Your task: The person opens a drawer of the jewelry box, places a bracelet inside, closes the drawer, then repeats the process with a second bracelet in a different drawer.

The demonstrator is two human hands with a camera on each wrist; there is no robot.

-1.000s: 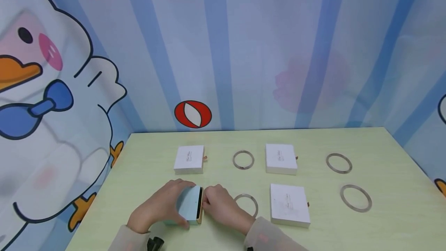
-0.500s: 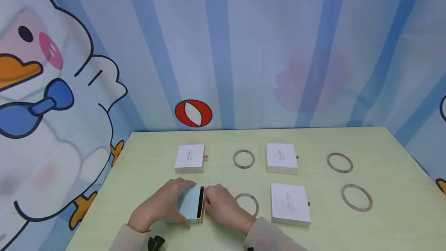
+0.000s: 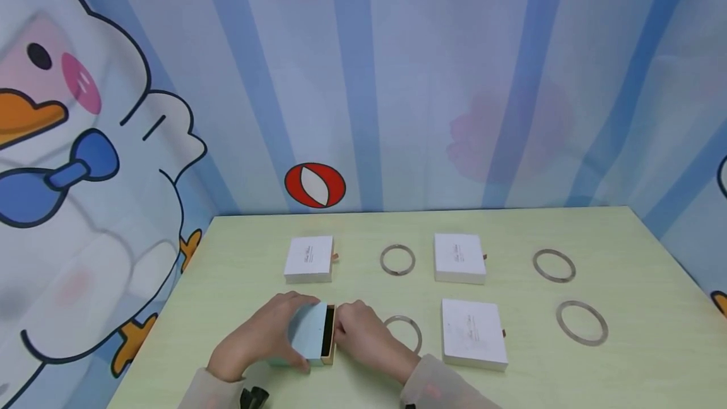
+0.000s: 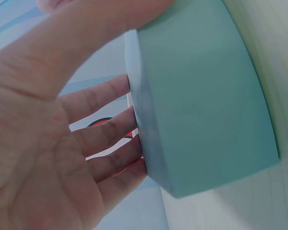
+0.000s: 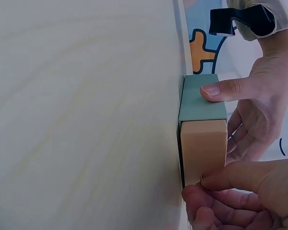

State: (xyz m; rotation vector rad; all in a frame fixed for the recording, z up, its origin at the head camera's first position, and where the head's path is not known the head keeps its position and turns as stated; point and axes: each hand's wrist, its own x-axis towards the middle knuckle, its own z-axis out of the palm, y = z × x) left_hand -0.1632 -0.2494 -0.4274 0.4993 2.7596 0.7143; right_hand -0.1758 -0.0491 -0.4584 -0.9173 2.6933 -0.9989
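A pale blue-green drawer-style gift box lies at the table's near left. My left hand grips its sleeve, thumb on the near side and fingers against the far side, as the left wrist view also shows. From the sleeve's right end a tan drawer sticks out a short way, and its dark interior shows as a strip from above. My right hand pinches a small pull tab on the drawer's front between thumb and index finger; the tab is mostly hidden. Just right of this hand lies a silvery bangle, partly covered by it.
Three white boxes with small brown tabs stand about: one at back left, one at back centre, one nearer. More bangles lie between and right of them, including a back bangle and a right bangle.
The tan drawer has slid slightly to the right out of the sleeve, widening the dark strip. My right hand has shifted right with it; my left hand holds the sleeve in place.
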